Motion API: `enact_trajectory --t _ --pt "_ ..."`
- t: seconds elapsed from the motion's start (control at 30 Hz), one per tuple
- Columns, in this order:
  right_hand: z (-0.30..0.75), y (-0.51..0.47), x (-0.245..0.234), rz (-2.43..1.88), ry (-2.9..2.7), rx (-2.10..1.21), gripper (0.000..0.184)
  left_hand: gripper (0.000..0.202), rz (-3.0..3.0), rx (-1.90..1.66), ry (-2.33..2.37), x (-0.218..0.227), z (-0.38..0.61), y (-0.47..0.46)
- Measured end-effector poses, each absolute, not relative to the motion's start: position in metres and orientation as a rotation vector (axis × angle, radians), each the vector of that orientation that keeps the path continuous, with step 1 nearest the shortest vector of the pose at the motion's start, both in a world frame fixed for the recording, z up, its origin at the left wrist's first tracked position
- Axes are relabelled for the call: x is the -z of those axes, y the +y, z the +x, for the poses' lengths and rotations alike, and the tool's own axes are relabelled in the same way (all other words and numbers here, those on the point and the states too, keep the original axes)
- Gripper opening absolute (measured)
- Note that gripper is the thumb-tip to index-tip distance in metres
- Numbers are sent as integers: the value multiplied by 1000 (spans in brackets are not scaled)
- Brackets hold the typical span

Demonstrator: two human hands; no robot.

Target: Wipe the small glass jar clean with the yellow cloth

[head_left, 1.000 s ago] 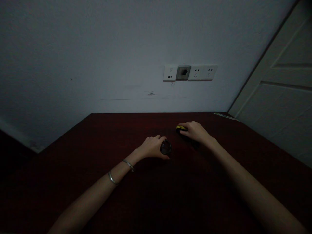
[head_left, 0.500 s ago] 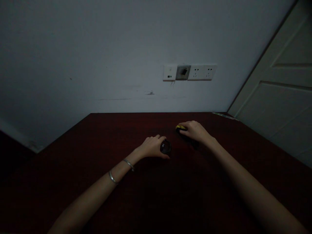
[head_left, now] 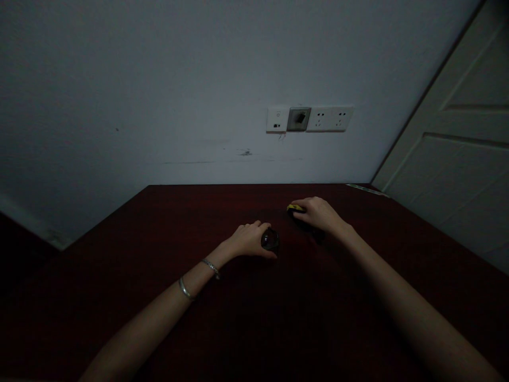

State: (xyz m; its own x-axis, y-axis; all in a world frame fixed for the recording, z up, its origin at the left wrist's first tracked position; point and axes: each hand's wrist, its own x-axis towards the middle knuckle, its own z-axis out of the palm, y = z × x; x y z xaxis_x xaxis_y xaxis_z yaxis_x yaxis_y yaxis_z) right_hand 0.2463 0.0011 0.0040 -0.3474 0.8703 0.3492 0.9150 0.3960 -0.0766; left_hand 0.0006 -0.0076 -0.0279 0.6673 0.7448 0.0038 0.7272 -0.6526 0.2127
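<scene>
Dark glossy round object (head_left: 271, 240), head view, centre frame on the bench (head_left: 159, 239): left hand (head_left: 248, 240) grip curled shut around it. I judge it hard, smooth and slippery; best held by its sides. Right hand (head_left: 318, 215) covers a black-and-yellow item (head_left: 295, 208); whether that grip is closed I cannot tell.

table (head_left: 167, 276): dark red wood, smooth, faint sheen
round object (head_left: 270, 240): glossy, dark
bracelets (head_left: 184, 289): shiny metal
wall (head_left: 159, 79): matt, slightly rough
</scene>
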Motion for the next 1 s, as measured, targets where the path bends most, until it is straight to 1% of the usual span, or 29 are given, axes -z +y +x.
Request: enact_trajectory --t 0.07,0.2,0.37,0.5,0.63,0.73,0.83,0.9,1.0 --pt "246 0 -5 -1528 -2294 123 32 95 2658 -122 1205 28 0 -8" --pt "243 -2 -9 -1386 -2118 -113 31 101 2622 -114 1198 29 -2 -10" --pt "245 -5 -18 -1349 -1939 -267 35 119 2616 -97 1170 26 -4 -15" --pt "250 -15 -27 -1329 -1932 -316 36 130 2572 -31 1114 21 -11 -11" --pt "241 -46 -37 -1287 -2039 -275 30 137 2523 -32 949 7 -27 2" --pt "219 -82 -38 -1186 -2227 -348 29 133 2494 -27 998 -4 -39 8" --pt "188 -114 -32 -1106 -2481 -283 32 127 2455 -35 1035 -11 -48 12" --pt "167 -128 -24 -1033 -2622 -160 28 124 2436 -27 1021 -12 -51 15" --pt "140 -137 -5 -949 -2818 81 15 118 2386 12 965 -11 -54 19"
